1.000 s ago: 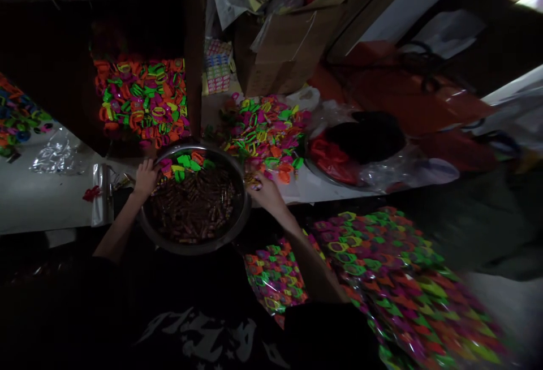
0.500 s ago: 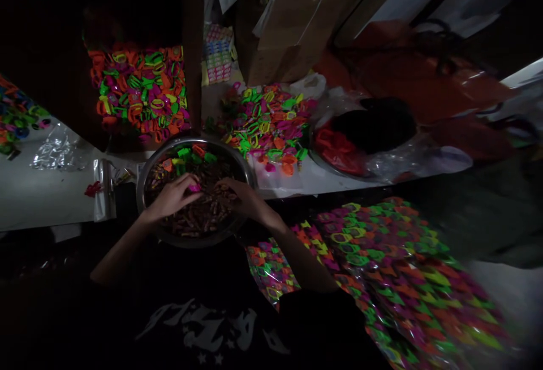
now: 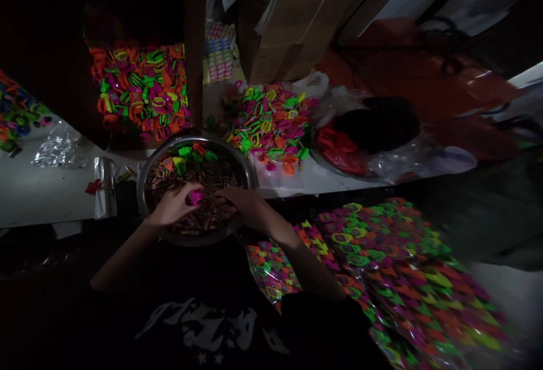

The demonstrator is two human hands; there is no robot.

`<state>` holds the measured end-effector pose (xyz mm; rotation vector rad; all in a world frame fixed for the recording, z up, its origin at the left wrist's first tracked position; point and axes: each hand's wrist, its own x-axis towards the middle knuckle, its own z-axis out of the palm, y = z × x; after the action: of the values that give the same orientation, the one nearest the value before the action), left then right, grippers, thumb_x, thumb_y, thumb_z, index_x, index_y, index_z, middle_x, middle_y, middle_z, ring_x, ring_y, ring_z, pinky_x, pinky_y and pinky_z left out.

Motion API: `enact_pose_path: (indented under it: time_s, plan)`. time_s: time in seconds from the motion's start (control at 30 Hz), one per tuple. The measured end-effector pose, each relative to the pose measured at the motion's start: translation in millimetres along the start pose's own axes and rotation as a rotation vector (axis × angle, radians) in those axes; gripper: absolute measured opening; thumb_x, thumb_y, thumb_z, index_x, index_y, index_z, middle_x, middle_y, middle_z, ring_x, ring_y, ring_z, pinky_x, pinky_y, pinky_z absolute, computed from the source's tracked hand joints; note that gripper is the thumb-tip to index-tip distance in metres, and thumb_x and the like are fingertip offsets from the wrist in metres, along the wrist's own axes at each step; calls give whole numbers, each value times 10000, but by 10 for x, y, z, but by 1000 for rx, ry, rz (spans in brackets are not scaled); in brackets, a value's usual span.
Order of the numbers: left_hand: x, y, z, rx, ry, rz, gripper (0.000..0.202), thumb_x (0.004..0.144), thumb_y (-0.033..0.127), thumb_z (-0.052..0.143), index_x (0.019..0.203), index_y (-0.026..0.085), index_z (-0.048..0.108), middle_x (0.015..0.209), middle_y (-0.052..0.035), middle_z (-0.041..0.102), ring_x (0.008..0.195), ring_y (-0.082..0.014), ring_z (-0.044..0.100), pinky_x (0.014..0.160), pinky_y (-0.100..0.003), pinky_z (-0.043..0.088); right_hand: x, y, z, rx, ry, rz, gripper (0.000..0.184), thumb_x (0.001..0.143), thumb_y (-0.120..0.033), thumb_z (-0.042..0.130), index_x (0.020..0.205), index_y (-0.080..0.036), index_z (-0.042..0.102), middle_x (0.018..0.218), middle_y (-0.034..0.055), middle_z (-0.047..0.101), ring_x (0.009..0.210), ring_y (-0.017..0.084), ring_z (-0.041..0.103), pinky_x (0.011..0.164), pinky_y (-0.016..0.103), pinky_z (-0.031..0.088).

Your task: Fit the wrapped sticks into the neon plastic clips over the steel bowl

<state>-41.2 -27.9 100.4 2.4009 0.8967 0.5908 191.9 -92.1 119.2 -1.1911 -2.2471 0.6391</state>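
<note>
A round metal bowl sits in front of me, filled with small brown pieces and a few neon plastic pieces at its far side. My left hand is over the bowl, fingers pinched on a small pink plastic piece. My right hand reaches in from the right, fingers curled down among the brown pieces close to the pink piece; what it holds is hidden.
Heaps of neon plastic rings lie beyond the bowl and at the back left. Clear bags of packed neon pieces lie at my right. A cardboard box, a dark bowl in plastic and foil wrappers surround the white surface.
Both hands came off the bowl's rim and moved inward over its contents. My left hand picked up a pink piece; the hands now meet near the bowl's near side.
</note>
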Motion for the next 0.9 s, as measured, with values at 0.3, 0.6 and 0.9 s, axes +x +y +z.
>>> enact_pose_path:
  time_s: [0.3, 0.6, 0.9]
  plan:
    - [-37, -51, 11, 132, -22, 139, 177, 847, 256, 589, 1010, 194, 563, 961, -31, 686, 895, -166, 656, 763, -253, 503, 68, -73, -25, -26, -73, -29, 441, 758, -15, 488, 1170, -157, 548, 1151, 92, 615, 1077, 196, 577, 889, 338, 489]
    - [-23, -12, 0, 221, -69, 243, 160, 866, 219, 536, 1017, 174, 564, 983, -59, 673, 915, -173, 644, 775, -267, 498, 61, -49, -67, 29, -62, -58, 436, 753, -52, 498, 1161, -184, 579, 1111, 73, 643, 1057, 187, 592, 893, 331, 496]
    - [-9, 120, 53, 243, -29, 201, 138, 865, 284, 521, 939, 179, 569, 913, -52, 660, 879, -170, 614, 718, -252, 487, 16, -72, -32, -8, 10, -32, 411, 767, -50, 485, 1149, -173, 571, 1044, 89, 647, 1000, 206, 594, 837, 348, 487]
